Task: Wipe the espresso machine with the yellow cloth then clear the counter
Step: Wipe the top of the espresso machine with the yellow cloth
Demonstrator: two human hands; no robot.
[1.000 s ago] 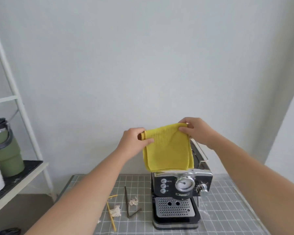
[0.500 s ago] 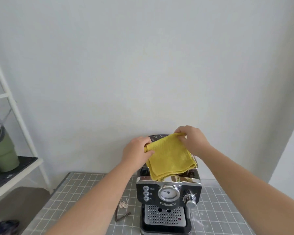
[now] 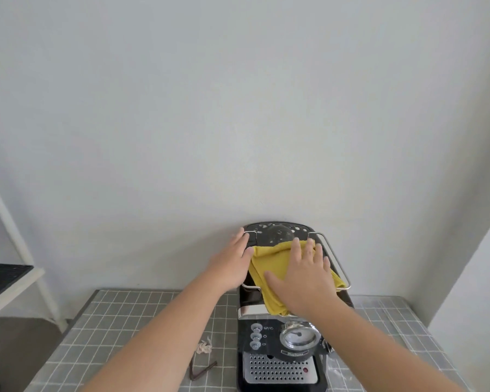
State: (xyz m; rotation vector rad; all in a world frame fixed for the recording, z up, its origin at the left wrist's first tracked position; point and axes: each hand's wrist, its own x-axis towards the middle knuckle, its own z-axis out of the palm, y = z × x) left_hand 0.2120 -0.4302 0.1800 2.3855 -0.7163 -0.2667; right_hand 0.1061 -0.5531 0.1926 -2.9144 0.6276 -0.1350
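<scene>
A black and chrome espresso machine (image 3: 283, 352) stands on the grey grid-patterned counter (image 3: 130, 321), against the wall. The folded yellow cloth (image 3: 269, 264) lies flat on the machine's top, inside the chrome rail. My right hand (image 3: 303, 275) presses down on the cloth with fingers spread and straight. My left hand (image 3: 234, 260) rests against the machine's top left edge, fingers straight, touching the cloth's left side.
A crumpled scrap of paper (image 3: 204, 348) and a bent brown stir stick (image 3: 201, 369) lie on the counter left of the machine. A white shelf rack (image 3: 14, 281) with a black mat stands at the far left. The wall rises just behind the machine.
Both hands lowered the cloth from the air onto the machine's top. The pinching grips gave way to flat hands. The camera view shifted left and closer.
</scene>
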